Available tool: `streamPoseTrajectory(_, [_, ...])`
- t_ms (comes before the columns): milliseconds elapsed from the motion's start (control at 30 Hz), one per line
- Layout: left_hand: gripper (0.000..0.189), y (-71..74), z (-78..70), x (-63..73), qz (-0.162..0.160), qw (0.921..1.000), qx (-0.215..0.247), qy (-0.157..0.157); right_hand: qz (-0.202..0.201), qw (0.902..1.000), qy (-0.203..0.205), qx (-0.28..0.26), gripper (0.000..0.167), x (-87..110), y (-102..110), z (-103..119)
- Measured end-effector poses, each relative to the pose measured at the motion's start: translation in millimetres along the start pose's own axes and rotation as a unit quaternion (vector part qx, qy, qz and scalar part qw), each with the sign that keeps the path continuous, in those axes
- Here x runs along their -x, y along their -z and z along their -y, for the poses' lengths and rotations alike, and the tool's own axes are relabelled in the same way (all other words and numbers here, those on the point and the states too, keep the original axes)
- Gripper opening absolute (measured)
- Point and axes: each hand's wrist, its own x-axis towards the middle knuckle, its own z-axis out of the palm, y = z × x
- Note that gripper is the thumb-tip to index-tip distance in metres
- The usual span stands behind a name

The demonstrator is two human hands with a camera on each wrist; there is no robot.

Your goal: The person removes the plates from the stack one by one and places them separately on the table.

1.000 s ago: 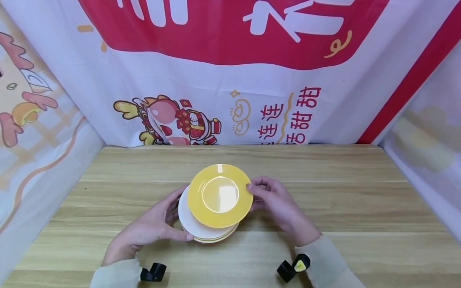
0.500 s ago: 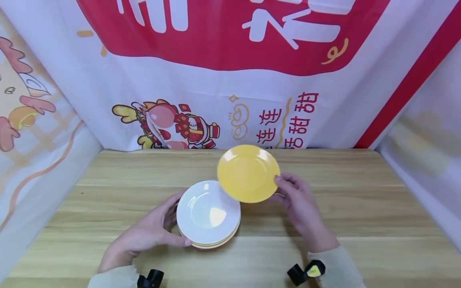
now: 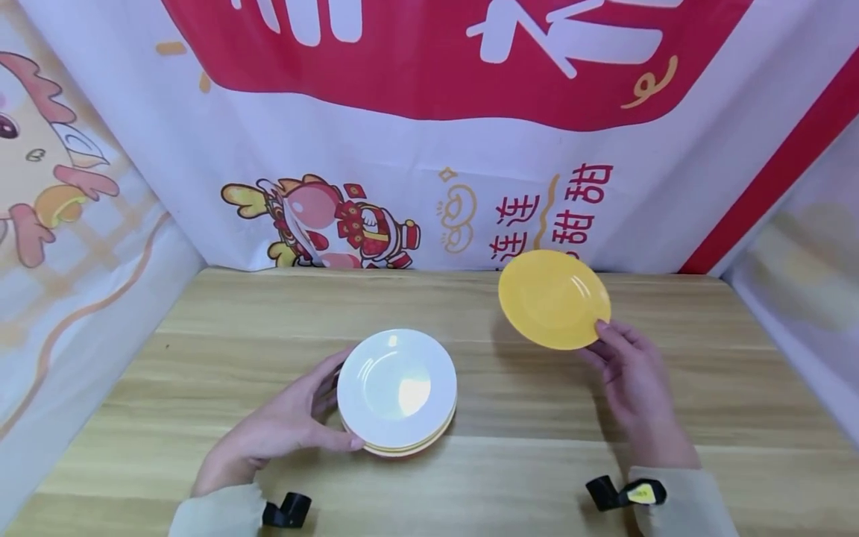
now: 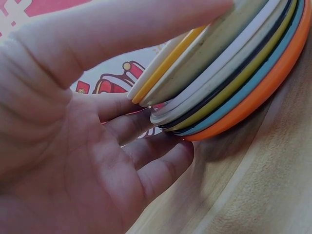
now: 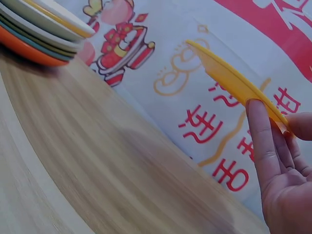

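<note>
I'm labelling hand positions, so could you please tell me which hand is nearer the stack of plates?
Left: the left hand grips the stack by its left side; the right hand is away to its right, holding a yellow plate.

Pale wood table (image 3: 745, 403), grain running side to side, small dark speck (image 3: 167, 346) toward left. White cloth (image 3: 416, 149) behind as wall, faint creases. Big red panel (image 3: 429, 82) up top, white characters (image 3: 607, 45) partly cut off by upper edge of head view. Below: cartoon figure (image 3: 365, 227) lying sideways, gold doodle (image 3: 459, 216), red characters (image 3: 517, 211). Red stripe (image 3: 784, 168) slanting at right. Left wall (image 3: 157, 257): cartoon animal (image 3: 33, 156), orange curved line (image 3: 45, 362). Right wall (image 3: 805, 335): pale, blurred yellowish patches. Shadows soft.
</note>
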Motion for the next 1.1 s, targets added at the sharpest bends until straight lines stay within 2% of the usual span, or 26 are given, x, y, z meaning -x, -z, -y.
streamPoseTrajectory(367, [0.120,0.6,-0.3,-2.2,0.005,0.9998,0.017,0.009,-0.038,0.9984,0.003,-0.043,0.009,-5.4,35.4,11.0])
streamPoseTrajectory(700, [0.120,2.5,1.0,0.5,0.005,0.9996,0.026,0.012,-0.092,0.9926,0.002,-0.079,0.018,-12.0,52.4,17.9])
streamPoseTrajectory(933, [0.118,3.6,-0.8,1.8,0.000,0.9995,0.016,0.028,-0.142,0.9834,0.006,-0.113,0.020,-14.8,64.8,20.7])
streamPoseTrajectory(1100, [0.118,4.7,-0.8,2.4,0.000,0.9993,0.023,0.030,-0.195,0.9733,-0.015,-0.120,0.024,-16.0,72.1,23.5])
